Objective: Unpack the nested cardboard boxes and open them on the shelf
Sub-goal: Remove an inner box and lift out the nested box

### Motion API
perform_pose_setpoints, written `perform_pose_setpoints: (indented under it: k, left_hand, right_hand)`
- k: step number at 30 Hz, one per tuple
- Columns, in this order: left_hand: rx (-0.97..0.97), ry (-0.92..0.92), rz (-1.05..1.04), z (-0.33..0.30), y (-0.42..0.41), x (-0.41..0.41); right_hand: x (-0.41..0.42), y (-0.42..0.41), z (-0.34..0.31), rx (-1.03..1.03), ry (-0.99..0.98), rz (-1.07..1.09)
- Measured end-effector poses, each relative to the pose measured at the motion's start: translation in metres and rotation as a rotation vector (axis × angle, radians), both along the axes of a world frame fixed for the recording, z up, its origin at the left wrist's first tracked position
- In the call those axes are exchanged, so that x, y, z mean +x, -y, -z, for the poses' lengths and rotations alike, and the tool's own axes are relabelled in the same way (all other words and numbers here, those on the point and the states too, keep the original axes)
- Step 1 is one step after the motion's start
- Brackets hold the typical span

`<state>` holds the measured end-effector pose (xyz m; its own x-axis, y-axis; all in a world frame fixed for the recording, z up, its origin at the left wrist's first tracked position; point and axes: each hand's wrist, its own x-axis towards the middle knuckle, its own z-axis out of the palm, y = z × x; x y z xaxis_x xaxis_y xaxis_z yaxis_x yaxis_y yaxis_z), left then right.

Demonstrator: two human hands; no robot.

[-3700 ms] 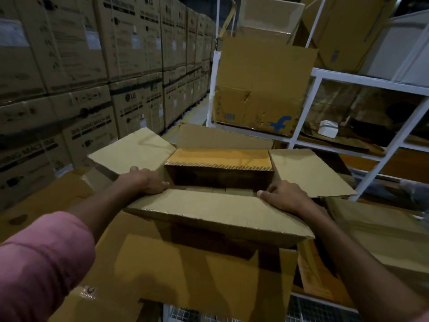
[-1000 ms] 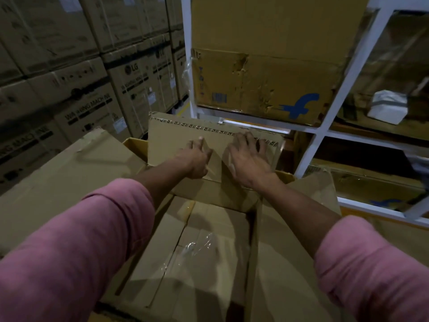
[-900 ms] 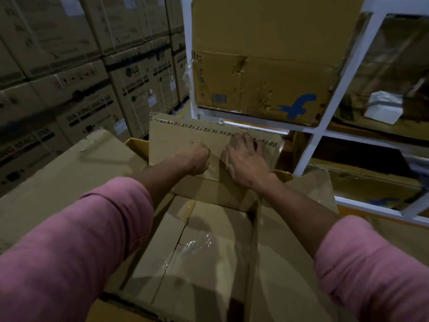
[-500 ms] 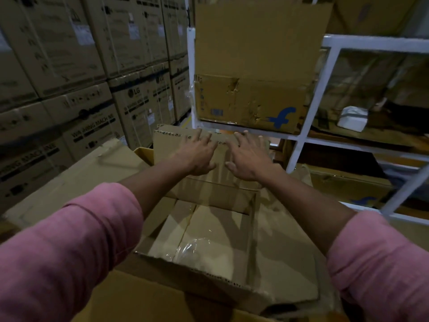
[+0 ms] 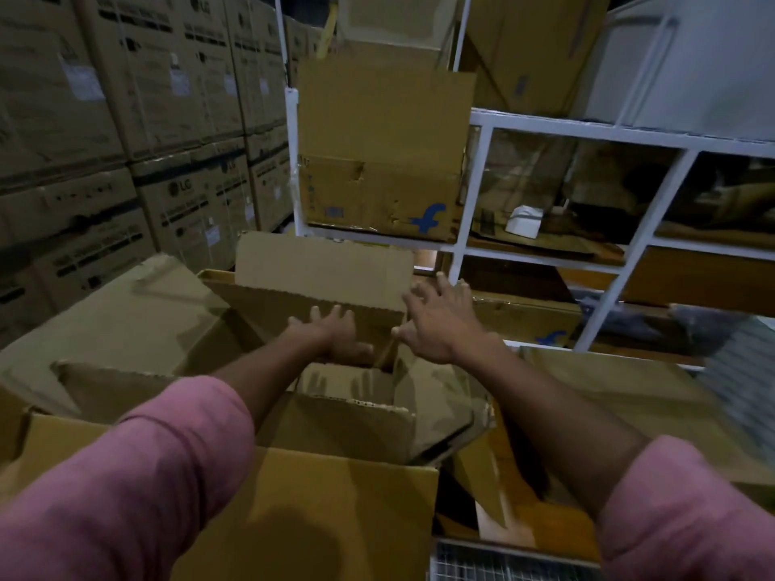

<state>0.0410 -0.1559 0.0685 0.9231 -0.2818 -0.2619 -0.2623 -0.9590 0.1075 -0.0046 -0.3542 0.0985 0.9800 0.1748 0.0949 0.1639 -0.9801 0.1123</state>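
Both hands reach into the open inner cardboard box (image 5: 348, 383), which sits nested inside a larger outer box (image 5: 344, 496) in the near middle. The left hand (image 5: 335, 335) lies flat, fingers straight, against the inner box's far wall, probably pushing it open; the right hand (image 5: 436, 320) is spread wide over the right wall, gripping nothing. The far flap (image 5: 323, 266) stands upright. The box's bottom is shadowed, and the white shelf (image 5: 461, 245) beyond is dim and cluttered
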Motion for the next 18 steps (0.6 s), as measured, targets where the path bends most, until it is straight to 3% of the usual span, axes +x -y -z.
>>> perform_pose_setpoints:
  k: [9,18]
  left_hand:
    - [0.162,-0.030,0.094,0.005,-0.002,0.008]
    - [0.208,-0.034,0.033,0.011,-0.029,0.044]
  right_hand:
    - [0.014,-0.020,0.018,-0.046,-0.218,-0.116]
    - [0.081,-0.039,0.024,-0.024,-0.252,-0.194]
